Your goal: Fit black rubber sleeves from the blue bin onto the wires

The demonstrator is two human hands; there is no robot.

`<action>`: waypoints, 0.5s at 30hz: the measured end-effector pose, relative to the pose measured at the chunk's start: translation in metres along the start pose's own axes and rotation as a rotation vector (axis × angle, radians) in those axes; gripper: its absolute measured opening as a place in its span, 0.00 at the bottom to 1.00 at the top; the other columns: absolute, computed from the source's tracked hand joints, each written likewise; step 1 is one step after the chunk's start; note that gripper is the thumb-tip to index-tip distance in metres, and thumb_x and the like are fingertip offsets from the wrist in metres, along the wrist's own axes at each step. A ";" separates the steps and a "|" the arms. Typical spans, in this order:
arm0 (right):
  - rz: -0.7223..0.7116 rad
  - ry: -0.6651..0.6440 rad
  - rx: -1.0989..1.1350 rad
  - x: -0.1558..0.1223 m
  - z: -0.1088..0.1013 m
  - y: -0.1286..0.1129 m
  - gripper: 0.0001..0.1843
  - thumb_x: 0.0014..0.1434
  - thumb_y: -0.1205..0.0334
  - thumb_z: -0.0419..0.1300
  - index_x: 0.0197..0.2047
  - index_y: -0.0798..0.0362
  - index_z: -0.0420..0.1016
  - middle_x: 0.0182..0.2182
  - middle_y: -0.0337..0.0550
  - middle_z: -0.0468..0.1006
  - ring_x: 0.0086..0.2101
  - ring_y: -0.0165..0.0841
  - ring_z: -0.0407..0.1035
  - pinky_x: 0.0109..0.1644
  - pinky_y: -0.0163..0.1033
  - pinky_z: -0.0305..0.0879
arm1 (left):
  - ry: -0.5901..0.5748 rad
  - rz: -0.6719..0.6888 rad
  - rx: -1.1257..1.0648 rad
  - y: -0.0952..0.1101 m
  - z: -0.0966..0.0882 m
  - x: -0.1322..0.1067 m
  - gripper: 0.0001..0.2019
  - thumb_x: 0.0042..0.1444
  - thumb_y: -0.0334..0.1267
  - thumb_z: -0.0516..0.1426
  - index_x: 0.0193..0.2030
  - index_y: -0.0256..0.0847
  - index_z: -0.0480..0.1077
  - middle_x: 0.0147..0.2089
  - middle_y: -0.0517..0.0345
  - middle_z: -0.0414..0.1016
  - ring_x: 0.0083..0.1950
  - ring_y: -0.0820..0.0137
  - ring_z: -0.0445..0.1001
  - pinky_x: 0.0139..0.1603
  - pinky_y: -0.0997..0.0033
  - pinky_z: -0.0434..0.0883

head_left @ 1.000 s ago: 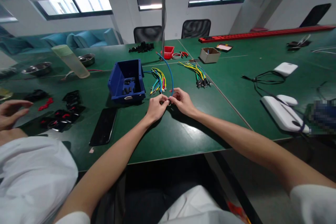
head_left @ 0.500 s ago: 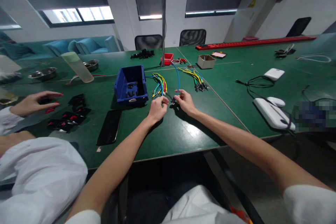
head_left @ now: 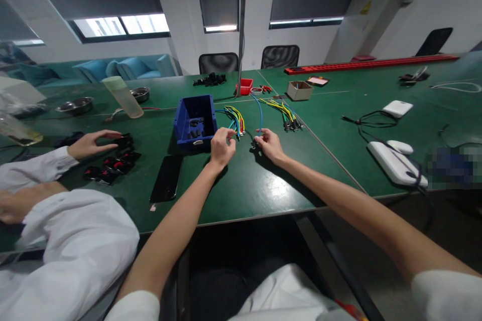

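Observation:
My right hand point(head_left: 270, 146) is closed, its fingertips pinching a blue cable point(head_left: 260, 113) near a dark end piece. The cable arcs up and away over the green table. My left hand point(head_left: 223, 149) is closed too, its thumb and fingers curled together beside the blue bin point(head_left: 195, 146); whatever it may hold is hidden or too small to name. Small black pieces point(head_left: 195, 134) lie inside that bin. Just beyond my left hand is a bunch of yellow, green, blue and red cables point(head_left: 236, 116). Another bunch with black ends point(head_left: 286, 116) lies past my right hand.
A black phone point(head_left: 166, 179) lies left of my left forearm. At the left, a co-worker's hand point(head_left: 92, 145) is at black and red packets point(head_left: 111, 166). White devices point(head_left: 393, 163) with cords lie at the right. A red box point(head_left: 246, 86) and a cardboard box point(head_left: 299, 91) stand farther back.
My left hand has moved left, away from my right hand and closer to the blue bin. The co-worker's hand has shifted right onto the black packets. My right hand still holds the blue cable.

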State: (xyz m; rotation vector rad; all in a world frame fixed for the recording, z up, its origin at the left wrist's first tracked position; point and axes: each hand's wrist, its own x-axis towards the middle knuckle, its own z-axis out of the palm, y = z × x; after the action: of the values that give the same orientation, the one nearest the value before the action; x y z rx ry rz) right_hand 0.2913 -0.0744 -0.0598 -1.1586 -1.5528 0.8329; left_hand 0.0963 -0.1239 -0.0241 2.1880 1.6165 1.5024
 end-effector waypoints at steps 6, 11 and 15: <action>-0.002 -0.002 0.011 -0.001 -0.001 -0.001 0.22 0.49 0.55 0.59 0.47 0.56 0.70 0.23 0.35 0.70 0.24 0.29 0.64 0.31 0.35 0.63 | 0.111 -0.127 0.255 -0.022 -0.026 0.016 0.09 0.52 0.28 0.51 0.38 0.40 0.69 0.39 0.52 0.73 0.45 0.62 0.69 0.52 0.62 0.62; -0.049 0.023 -0.059 0.000 0.000 0.005 0.22 0.50 0.56 0.58 0.47 0.56 0.71 0.23 0.36 0.70 0.25 0.29 0.64 0.31 0.35 0.61 | 0.135 -0.160 0.305 -0.033 -0.036 0.020 0.12 0.54 0.27 0.47 0.41 0.39 0.69 0.42 0.50 0.72 0.48 0.62 0.68 0.52 0.64 0.62; -0.069 0.033 -0.090 -0.001 -0.002 0.002 0.22 0.50 0.55 0.58 0.47 0.56 0.72 0.23 0.35 0.70 0.25 0.29 0.64 0.32 0.35 0.61 | 0.159 -0.195 0.362 -0.035 -0.041 0.019 0.14 0.55 0.26 0.46 0.43 0.40 0.69 0.45 0.49 0.71 0.50 0.60 0.67 0.53 0.62 0.61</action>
State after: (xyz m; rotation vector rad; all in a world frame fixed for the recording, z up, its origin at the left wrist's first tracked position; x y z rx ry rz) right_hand 0.2944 -0.0745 -0.0615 -1.1709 -1.6077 0.7016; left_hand 0.0425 -0.1133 -0.0087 2.0258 2.2355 1.4562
